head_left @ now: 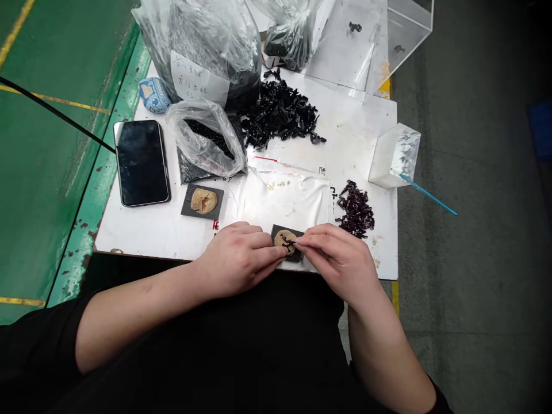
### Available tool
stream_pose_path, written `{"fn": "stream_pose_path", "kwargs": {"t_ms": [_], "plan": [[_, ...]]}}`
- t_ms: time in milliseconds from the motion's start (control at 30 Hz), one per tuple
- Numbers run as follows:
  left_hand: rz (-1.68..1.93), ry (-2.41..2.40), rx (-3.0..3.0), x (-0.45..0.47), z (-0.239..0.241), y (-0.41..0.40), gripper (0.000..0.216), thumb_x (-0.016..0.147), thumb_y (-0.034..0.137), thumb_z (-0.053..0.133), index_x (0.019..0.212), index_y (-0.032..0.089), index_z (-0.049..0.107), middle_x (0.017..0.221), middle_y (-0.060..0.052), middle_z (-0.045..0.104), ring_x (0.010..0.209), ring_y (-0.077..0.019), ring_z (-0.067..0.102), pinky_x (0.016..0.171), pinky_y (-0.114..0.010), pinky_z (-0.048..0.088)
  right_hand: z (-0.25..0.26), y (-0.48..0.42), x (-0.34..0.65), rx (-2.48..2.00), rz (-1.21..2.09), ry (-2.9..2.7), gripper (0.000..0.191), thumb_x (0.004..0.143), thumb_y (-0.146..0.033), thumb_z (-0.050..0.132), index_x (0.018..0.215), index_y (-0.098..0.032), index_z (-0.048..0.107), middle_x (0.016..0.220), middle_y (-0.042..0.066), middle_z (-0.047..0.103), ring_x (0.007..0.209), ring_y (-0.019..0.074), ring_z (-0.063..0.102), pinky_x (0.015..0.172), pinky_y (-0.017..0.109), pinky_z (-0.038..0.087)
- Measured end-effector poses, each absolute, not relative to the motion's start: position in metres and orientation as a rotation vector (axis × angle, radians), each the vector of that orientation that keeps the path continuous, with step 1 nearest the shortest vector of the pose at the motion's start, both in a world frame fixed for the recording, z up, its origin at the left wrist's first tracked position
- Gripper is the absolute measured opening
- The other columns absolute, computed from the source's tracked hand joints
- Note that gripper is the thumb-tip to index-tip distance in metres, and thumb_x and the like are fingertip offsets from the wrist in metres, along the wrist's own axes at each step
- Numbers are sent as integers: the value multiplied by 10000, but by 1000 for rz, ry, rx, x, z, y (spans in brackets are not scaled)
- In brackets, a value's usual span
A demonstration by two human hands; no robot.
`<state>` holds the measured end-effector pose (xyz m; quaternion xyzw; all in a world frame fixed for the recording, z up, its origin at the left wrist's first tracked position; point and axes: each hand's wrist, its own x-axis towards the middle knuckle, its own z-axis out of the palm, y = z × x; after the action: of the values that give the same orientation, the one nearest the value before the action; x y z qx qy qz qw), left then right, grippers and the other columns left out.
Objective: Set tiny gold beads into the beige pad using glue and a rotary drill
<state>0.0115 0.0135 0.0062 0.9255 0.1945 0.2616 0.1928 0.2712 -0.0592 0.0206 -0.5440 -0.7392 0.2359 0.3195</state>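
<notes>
My left hand (241, 253) lies at the table's front edge with its fingers pressed together. Its fingertips hold a small black plastic part against the round tan pad (280, 237) of a dark square block (296, 257). From the other side my right hand (340, 256) pinches a tiny dark piece over the same pad, touching or very close to the black part. The fingertips partly cover both pieces. Beside my right hand is a heap of small dark reddish plastic pieces (356, 210). Farther back lies a larger pile of black plastic parts (284, 112).
A second block with a tan pad (202, 201) and a phone (142, 163) lie at left. Behind them stand an open bag of black granules (207, 144) and a large plastic bag (207, 46). A white cup (394, 155) with a blue stick and a clear bin (340, 46) are at right.
</notes>
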Motion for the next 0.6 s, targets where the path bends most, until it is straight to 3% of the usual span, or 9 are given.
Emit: {"fn": "stream_pose_path", "kwargs": {"t_ms": [433, 600], "plan": [[667, 597, 2574, 13, 5, 13, 228, 1156, 332, 626, 1193, 236, 829, 847, -2, 750, 765, -165, 690, 731, -341, 495, 34, -58, 275, -1530, 668, -1983, 173, 1085, -242, 723, 1212, -282, 834, 1157, 55, 805, 1044, 186, 781, 923, 338, 659], [667, 598, 2573, 13, 5, 13, 198, 1143, 319, 643, 1167, 234, 820, 830, 9, 729, 738, -162, 667, 735, -345, 489, 47, -30, 283, -1684, 546, -1952, 174, 1098, -309, 689, 1172, -265, 841, 1132, 64, 828, 1015, 220, 787, 911, 368, 651]]}}
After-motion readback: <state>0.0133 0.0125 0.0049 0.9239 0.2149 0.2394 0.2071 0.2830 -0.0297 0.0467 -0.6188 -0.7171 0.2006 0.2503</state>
